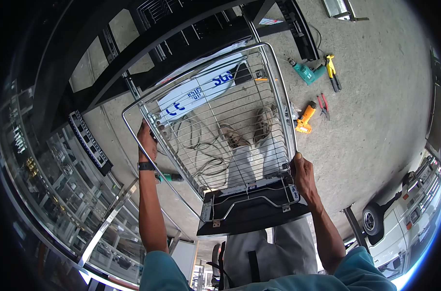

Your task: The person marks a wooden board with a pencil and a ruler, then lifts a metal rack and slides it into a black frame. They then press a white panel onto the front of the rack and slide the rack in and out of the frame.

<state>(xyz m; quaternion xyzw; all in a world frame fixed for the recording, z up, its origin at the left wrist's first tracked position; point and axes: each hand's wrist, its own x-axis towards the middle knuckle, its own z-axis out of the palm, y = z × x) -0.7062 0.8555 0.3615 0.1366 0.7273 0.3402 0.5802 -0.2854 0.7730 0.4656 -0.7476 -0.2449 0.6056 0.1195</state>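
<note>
A chrome wire pull-out basket (285,104) spans the space in front of me, with a black front panel (259,213) on its near end. My left hand (147,141) is closed on the basket's left side, beside a metal slide rail (132,87); some fingers are hidden. At the near right corner, my right hand (304,175) grips the basket's side by the panel, thumb on top and the other fingers largely out of sight. The basket's far end reaches a black cabinet frame (128,56). White film with blue lettering (196,97) shows through the wires.
On the concrete floor to the right lie a teal drill (307,73), a yellow-handled tool (332,72), red-handled pliers (324,104) and an orange cordless drill (306,116). A grey cable (206,157) coils under the basket. Glass shelving (50,194) stands left; a white vehicle (409,218) is at right.
</note>
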